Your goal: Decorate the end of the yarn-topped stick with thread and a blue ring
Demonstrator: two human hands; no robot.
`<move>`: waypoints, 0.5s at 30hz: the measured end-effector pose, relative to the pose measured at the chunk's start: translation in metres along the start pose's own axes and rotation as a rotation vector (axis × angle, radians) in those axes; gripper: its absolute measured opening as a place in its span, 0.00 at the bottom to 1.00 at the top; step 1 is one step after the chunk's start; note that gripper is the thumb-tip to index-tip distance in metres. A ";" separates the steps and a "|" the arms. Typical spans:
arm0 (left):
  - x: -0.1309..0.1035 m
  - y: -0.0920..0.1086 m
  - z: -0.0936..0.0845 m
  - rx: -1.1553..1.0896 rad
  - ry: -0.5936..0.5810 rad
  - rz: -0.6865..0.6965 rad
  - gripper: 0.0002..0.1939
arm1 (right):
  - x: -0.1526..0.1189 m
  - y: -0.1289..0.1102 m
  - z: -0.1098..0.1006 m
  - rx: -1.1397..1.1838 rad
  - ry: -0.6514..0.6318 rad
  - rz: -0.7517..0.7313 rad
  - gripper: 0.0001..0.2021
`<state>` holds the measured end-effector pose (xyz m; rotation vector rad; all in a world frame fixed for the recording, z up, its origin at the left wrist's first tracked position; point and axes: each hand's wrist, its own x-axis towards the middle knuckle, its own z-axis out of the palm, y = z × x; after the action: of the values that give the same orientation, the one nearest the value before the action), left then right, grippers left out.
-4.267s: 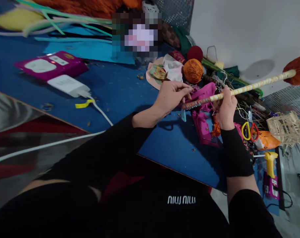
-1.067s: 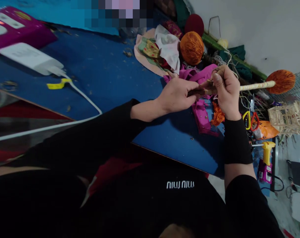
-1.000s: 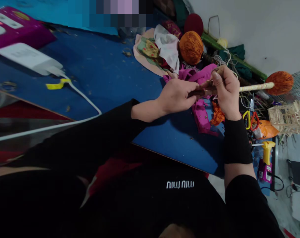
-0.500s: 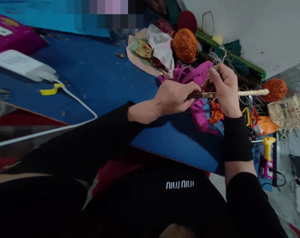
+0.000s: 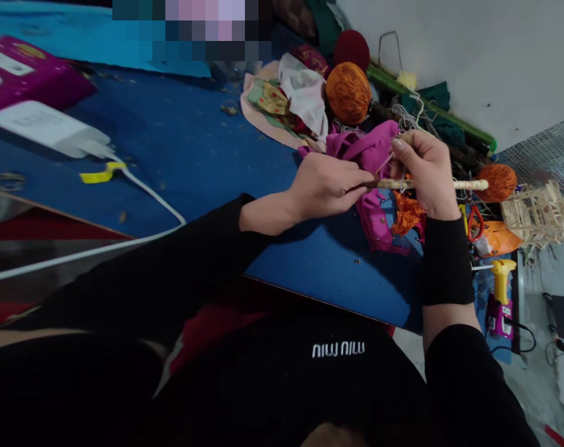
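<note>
My left hand is closed around the dark end of a thin stick, which lies level above the table. The stick turns pale towards its rounded right end. My right hand is in front of the stick's middle, thumb and finger pinched on a thin strand that runs down towards the stick by my left fingertips. Behind and below the hands lies magenta cloth, with a crumpled orange cloth beside it.
Orange cloth-wrapped balls and a dark red ball lie at the back. Scissors, a yellow glue gun and a wooden-stick frame are at right. A white cable crosses the left of the blue table.
The stick has shifted slightly left and down in view, and its dark part shows less beyond my left fingers. My right hand has dropped a little, still pinching. The whole view has shifted slightly.
</note>
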<state>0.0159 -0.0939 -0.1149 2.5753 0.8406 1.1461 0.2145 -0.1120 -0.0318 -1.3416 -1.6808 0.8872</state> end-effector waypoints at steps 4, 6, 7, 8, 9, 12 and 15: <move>0.007 -0.001 -0.012 -0.304 -0.003 -0.210 0.16 | -0.013 -0.017 -0.057 -0.141 -0.117 0.046 0.12; 0.010 -0.002 -0.018 -0.447 0.008 -0.298 0.15 | -0.024 -0.022 -0.090 -0.271 -0.079 0.067 0.09; 0.011 -0.003 -0.021 -0.504 0.019 -0.334 0.15 | -0.031 -0.023 -0.105 -0.335 -0.053 0.077 0.08; 0.012 -0.003 -0.024 -0.544 0.033 -0.363 0.16 | -0.038 -0.024 -0.120 -0.385 -0.019 0.102 0.08; 0.013 -0.004 -0.027 -0.568 0.044 -0.383 0.16 | -0.046 -0.023 -0.132 -0.416 0.011 0.131 0.07; 0.015 -0.007 -0.036 -0.577 0.072 -0.418 0.19 | -0.065 -0.015 -0.160 -0.389 0.197 0.187 0.07; 0.017 -0.013 -0.042 -0.583 0.080 -0.429 0.21 | -0.073 -0.002 -0.177 -0.396 0.471 0.084 0.08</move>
<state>-0.0111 -0.0755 -0.0816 1.7884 0.8597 1.1479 0.3811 -0.1765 0.0364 -1.7344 -1.4726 0.2461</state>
